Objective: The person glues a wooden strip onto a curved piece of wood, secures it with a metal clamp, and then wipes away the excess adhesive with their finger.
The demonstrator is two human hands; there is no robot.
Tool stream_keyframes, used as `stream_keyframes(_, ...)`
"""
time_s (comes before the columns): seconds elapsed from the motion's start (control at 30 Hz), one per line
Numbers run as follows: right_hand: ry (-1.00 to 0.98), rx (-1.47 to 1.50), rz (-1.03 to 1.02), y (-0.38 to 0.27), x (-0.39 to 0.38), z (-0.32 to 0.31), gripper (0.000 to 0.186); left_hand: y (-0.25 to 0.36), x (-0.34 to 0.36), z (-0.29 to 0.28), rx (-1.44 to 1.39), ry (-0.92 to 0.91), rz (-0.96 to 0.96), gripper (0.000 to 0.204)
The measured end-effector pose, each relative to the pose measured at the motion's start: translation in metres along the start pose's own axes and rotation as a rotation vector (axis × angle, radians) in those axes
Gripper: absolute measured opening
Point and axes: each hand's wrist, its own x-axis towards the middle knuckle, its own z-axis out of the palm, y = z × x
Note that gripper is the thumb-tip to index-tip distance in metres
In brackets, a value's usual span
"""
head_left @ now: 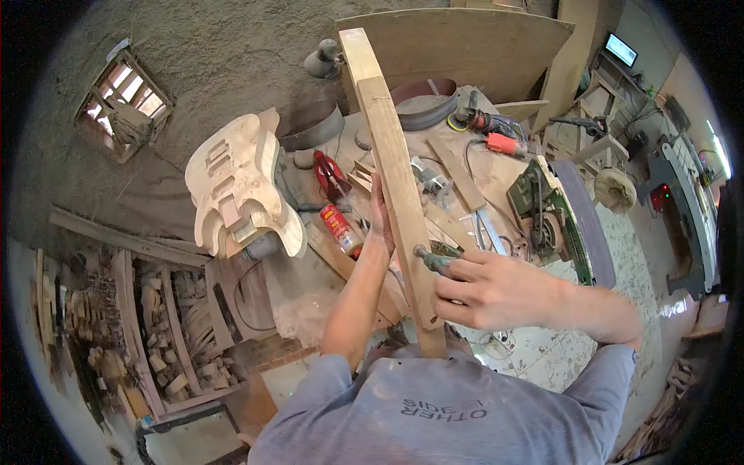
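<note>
My left hand (pixel 377 209) grips the long pale wooden board (pixel 394 178) at its left edge, its fingers partly hidden behind the wood. The board runs from my grey shirt away from me, over the cluttered bench. My right hand (pixel 480 288) is closed on a small green hand tool (pixel 439 261), whose round metal end touches or lies just over the board's right part; I cannot tell which. A red spray can (pixel 336 225) stands left of my left hand. Metal calipers (pixel 488 229) lie beyond my right hand.
An unfinished guitar body (pixel 231 167) is at left. The bench (pixel 310 275) holds red clamps (pixel 330 174), sanding belts (pixel 424 115), power tools (pixel 504 139) and a green belt sander (pixel 542 217). A scrap-wood rack (pixel 167 283) is lower left; a machine (pixel 682 217) and screen (pixel 621 49) are at right.
</note>
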Motion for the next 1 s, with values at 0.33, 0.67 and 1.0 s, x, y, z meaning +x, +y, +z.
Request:
stream_keyframes(0.33,0.102,-0.053,0.162,-0.012,-0.012,0.012,0.023,0.001,-0.001,-0.007,-0.086,-0.158,0.006,0.085)
stream_keyframes(0.67,0.100,-0.004,0.304,-0.026,-0.019,0.010,0.028,-0.007,-0.006,0.008,-0.085,-0.181,0.049,0.087)
stream_keyframes(1.0,0.162,0.114,0.418,-0.030,-0.026,0.017,0.032,-0.007,-0.010,0.010,0.029,-0.157,0.121,0.095)
